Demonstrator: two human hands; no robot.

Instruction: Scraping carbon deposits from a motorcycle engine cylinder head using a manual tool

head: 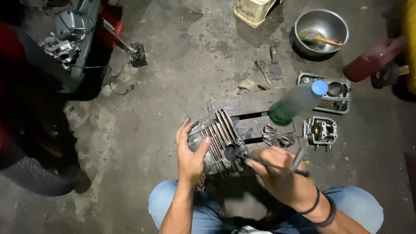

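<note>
Beside plastic bottle (298, 102), left fingers (187, 130) clasping finned cylinder (219, 141), right fingers (260, 158) pinching tool (277, 167).

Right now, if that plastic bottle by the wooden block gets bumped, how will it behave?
The bottle looks mostly empty, with green liquid only at its base, so probably light. It already leans, so likely tips easily. Round body: once down, it may roll toward the cylinder head.

The left hand (190, 151) covers the near left side of the cylinder (219, 141), and the right hand (279, 175) hides the handle of the thin tool (264, 164) it grips. The tyre (37, 175) at left and the yellow thing (411, 43) at far right are cut off by the edges. What lies in the tray (342, 106) is too small to tell.
</note>
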